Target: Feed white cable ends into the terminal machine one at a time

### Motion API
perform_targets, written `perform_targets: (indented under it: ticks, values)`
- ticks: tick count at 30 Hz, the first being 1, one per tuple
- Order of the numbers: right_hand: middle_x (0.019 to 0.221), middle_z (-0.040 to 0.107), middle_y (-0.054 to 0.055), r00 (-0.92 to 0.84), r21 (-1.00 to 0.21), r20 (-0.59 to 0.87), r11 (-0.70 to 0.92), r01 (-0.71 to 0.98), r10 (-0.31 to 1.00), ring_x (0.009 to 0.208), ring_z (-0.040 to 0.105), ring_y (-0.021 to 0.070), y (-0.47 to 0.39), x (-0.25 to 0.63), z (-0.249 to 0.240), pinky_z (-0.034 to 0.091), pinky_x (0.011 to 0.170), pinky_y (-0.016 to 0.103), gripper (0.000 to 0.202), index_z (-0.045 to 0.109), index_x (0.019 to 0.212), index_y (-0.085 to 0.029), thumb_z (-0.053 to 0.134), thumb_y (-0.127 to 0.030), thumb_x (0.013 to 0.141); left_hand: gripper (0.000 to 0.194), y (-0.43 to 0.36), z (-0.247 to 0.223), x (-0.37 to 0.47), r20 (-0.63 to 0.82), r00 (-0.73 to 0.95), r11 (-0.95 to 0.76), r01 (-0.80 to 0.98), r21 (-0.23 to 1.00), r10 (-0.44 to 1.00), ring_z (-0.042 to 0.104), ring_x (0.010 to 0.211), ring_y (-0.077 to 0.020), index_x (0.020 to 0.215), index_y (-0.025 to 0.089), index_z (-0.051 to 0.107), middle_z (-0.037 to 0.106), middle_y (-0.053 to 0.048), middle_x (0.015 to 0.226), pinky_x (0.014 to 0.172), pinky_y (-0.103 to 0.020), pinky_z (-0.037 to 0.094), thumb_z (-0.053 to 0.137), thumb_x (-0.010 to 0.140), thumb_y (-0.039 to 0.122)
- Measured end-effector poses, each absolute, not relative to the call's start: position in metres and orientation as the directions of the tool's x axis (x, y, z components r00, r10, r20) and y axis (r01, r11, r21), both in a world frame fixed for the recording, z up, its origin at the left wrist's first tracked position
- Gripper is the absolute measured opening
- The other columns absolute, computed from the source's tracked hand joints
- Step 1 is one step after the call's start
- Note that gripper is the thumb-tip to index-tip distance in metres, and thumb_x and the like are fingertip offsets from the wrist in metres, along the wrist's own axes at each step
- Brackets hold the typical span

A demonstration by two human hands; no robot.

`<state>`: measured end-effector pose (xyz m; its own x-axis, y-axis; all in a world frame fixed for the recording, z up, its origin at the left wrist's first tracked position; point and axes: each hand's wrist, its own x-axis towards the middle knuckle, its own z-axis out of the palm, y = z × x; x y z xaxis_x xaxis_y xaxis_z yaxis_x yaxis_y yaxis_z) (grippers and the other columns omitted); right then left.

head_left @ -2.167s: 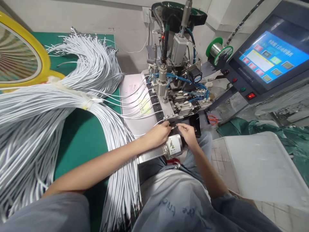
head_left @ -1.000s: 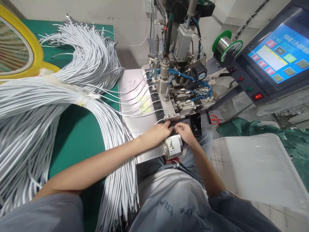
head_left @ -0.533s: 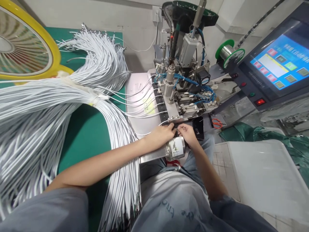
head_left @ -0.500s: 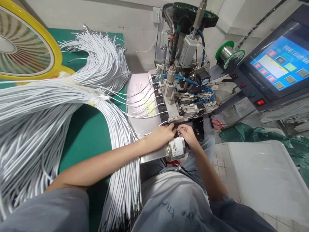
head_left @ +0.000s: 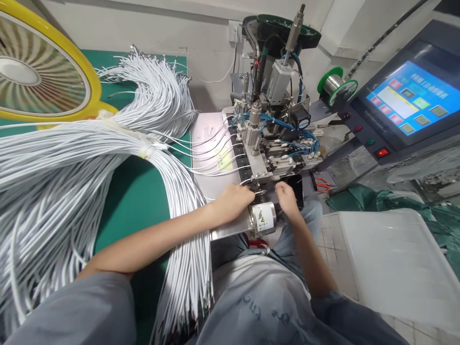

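My left hand is closed on a white cable, and the cable's stripped end sticks out past the fingertips toward the right. Just beyond it is the near end of the machine's clamp row, where several white cables lie side by side. My right hand is apart from the cable end, with its fingers curled together; whether anything is between them is hidden. Below both hands sits a metal cylinder with a white label.
A big bundle of white cables covers the green table. At the left stands a yellow fan. To the right are a control screen, a solder wire spool, orange-handled scissors, a dark phone and a white bin.
My right hand has drawn away from the cable end, a little to the right. The left hand keeps its hold and has shifted slightly left. The view has tilted slightly.
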<state>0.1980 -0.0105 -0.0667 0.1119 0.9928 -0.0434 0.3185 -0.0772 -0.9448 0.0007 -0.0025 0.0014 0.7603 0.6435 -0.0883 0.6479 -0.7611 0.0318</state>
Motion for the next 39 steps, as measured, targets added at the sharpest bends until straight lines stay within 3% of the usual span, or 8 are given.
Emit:
perform_targets:
  ticks: [5,11,15,20,25,31,35,39]
  values:
    - [0.059,0.049,-0.002,0.215,-0.917,0.158,0.063,0.394,0.964,0.055,0.043,0.0120,-0.073,0.168,-0.039,0.035,0.053,0.025,0.021,0.056,0.072,-0.019,0.047,-0.033,0.084,0.025,-0.002,0.009,0.003,-0.110,0.634,-0.639,0.769,-0.009,0.765,0.065,0.076,-0.0279,0.087,0.005,0.064,0.066,-0.019,0.078,0.057,-0.031,0.041,0.039,0.083,0.001]
    - [0.054,0.055,-0.001,-0.438,-0.965,-0.261,-0.220,0.142,0.860,0.046,0.046,0.0097,-0.134,0.089,-0.065,0.036,0.044,0.022,0.023,0.062,0.070,-0.018,0.052,-0.035,0.082,0.031,-0.003,0.011,0.004,-0.157,0.614,-0.627,0.778,-0.050,0.774,0.064,0.080,-0.0255,0.093,0.006,0.064,0.068,-0.017,0.083,0.056,-0.029,0.035,0.035,0.085,-0.001]
    - [0.059,0.056,-0.002,-0.558,-0.898,-0.384,-0.439,0.040,0.736,0.041,0.046,0.0068,-0.136,0.068,-0.082,0.034,0.037,0.018,0.020,0.058,0.073,-0.016,0.057,-0.035,0.077,0.030,-0.003,0.012,0.004,-0.149,0.618,-0.629,0.776,-0.038,0.772,0.064,0.079,-0.0251,0.092,0.006,0.065,0.068,-0.017,0.083,0.055,-0.029,0.034,0.036,0.085,-0.001]
    - [0.056,0.052,-0.005,-0.500,-0.874,-0.438,-0.483,0.044,0.747,0.044,0.052,0.0083,-0.134,0.070,-0.074,0.041,0.042,0.019,0.012,0.050,0.068,-0.018,0.054,-0.027,0.076,0.030,-0.002,0.013,0.003,-0.149,0.623,-0.633,0.774,-0.031,0.768,0.064,0.078,-0.0249,0.091,0.007,0.065,0.068,-0.017,0.084,0.055,-0.028,0.036,0.036,0.086,0.000]
    - [0.054,0.051,-0.005,-0.402,-0.941,-0.308,-0.214,0.263,0.862,0.046,0.047,0.0094,-0.132,0.097,-0.053,0.036,0.046,0.021,0.009,0.051,0.077,-0.021,0.044,-0.023,0.083,0.027,-0.007,0.013,0.006,-0.105,0.664,-0.670,0.742,-0.027,0.740,0.064,0.075,-0.0261,0.085,0.007,0.065,0.066,-0.015,0.078,0.053,-0.030,0.036,0.039,0.081,-0.001]
    - [0.056,0.053,-0.001,-0.239,-0.886,-0.151,-0.024,0.463,0.959,0.054,0.045,0.0106,-0.095,0.165,-0.028,0.033,0.050,0.022,0.022,0.059,0.066,-0.017,0.051,-0.029,0.082,0.028,-0.019,0.013,0.015,-0.018,0.852,-0.818,0.507,0.270,0.523,0.061,0.068,-0.0178,0.081,0.009,0.063,0.061,-0.009,0.079,0.056,-0.028,0.039,0.040,0.092,0.021]
    - [0.058,0.057,-0.002,0.007,-0.950,-0.073,-0.072,0.304,0.997,0.053,0.048,0.0107,-0.073,0.183,-0.019,0.037,0.051,0.023,0.013,0.062,0.067,-0.017,0.059,-0.028,0.073,0.041,-0.015,0.010,0.015,0.069,0.856,-0.791,0.439,0.426,0.513,0.057,0.068,-0.0146,0.088,0.011,0.062,0.059,-0.006,0.080,0.061,-0.026,0.039,0.031,0.097,0.036]
    - [0.059,0.059,-0.002,0.249,-0.997,-0.053,-0.065,0.041,0.967,0.054,0.052,0.0110,-0.065,0.176,-0.020,0.041,0.053,0.024,0.012,0.061,0.068,-0.017,0.067,-0.027,0.066,0.027,-0.008,0.009,0.013,0.139,0.846,-0.764,0.380,0.521,0.515,0.054,0.066,-0.0130,0.088,0.011,0.063,0.057,-0.005,0.077,0.059,-0.023,0.038,0.040,0.094,0.022]
